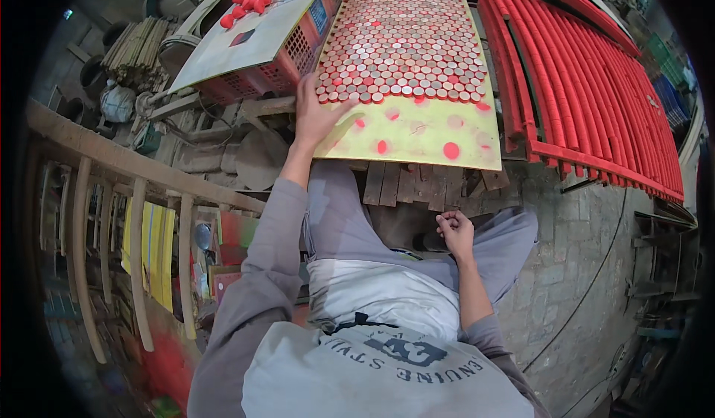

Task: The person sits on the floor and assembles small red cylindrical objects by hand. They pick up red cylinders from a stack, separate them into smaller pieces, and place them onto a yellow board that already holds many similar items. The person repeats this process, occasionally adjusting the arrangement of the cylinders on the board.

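Pale-topped, red-sided discs (402, 64) sit packed in rows over the far part of a red-spotted yellow board (417, 136) before us, our left hand (317, 114) spread at its left edge. Our right hand (456, 233) is loosely curled, well apart from the board; whether it pinches anything, we cannot tell. A latticed plastic crate (269, 74) under a flat sheet (205, 64) hems in the left side, and rounded red rods (588, 87) the right, above rough paving (551, 273).
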Action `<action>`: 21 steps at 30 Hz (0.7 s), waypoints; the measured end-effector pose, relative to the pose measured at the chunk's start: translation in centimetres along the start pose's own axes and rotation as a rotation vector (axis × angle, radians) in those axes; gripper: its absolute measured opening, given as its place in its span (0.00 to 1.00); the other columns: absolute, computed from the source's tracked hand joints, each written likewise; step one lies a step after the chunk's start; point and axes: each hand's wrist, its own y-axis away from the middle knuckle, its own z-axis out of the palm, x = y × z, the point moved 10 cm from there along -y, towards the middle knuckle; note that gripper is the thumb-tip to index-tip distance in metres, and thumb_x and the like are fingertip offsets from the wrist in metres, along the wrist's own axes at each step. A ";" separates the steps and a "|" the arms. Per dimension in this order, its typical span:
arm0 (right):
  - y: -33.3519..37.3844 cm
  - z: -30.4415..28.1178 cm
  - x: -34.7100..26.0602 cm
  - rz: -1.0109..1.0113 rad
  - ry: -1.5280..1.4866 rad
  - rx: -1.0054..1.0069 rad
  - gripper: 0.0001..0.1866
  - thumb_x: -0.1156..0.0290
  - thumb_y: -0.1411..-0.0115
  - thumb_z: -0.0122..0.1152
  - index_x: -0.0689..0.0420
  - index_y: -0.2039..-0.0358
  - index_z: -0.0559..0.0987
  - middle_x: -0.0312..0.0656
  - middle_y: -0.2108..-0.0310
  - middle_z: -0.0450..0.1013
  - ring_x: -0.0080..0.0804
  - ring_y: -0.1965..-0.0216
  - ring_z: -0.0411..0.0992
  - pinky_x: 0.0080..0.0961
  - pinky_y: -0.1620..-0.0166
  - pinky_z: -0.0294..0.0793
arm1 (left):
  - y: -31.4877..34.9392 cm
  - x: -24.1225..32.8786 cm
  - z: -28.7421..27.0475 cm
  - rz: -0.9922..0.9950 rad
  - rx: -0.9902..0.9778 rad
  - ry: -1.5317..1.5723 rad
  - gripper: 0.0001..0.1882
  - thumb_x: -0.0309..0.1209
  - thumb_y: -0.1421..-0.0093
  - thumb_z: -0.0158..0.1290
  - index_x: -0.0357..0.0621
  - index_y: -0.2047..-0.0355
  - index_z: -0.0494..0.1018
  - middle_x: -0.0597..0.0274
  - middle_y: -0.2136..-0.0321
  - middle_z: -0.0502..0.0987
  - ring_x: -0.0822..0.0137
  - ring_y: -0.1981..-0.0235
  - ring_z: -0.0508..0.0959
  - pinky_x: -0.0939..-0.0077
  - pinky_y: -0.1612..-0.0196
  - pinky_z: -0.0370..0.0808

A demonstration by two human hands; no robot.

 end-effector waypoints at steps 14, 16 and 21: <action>-3.0 4.2 3.7 0.126 0.056 -0.166 0.11 0.68 0.42 0.70 0.63 0.68 0.81 0.35 0.79 0.77 0.17 0.79 0.72 0.16 0.74 0.71 | -0.7 0.7 4.1 -0.123 -0.224 -0.401 0.70 0.72 0.68 0.68 0.42 0.32 0.54 0.40 0.35 0.57 0.40 0.31 0.53 0.41 0.32 0.53; -2.8 3.6 4.1 0.153 0.077 -0.146 0.10 0.69 0.44 0.71 0.63 0.70 0.82 0.37 0.79 0.78 0.18 0.79 0.74 0.18 0.72 0.74 | -0.7 0.3 4.3 -0.125 -0.226 -0.380 0.70 0.71 0.68 0.68 0.42 0.32 0.54 0.40 0.35 0.57 0.40 0.31 0.53 0.40 0.32 0.53; -2.7 2.8 3.2 0.101 0.147 -0.117 0.12 0.68 0.45 0.71 0.64 0.70 0.82 0.40 0.79 0.79 0.23 0.78 0.76 0.23 0.70 0.77 | -0.7 1.0 3.9 -0.113 -0.202 -0.343 0.68 0.68 0.66 0.70 0.42 0.33 0.54 0.41 0.35 0.58 0.41 0.32 0.55 0.42 0.32 0.54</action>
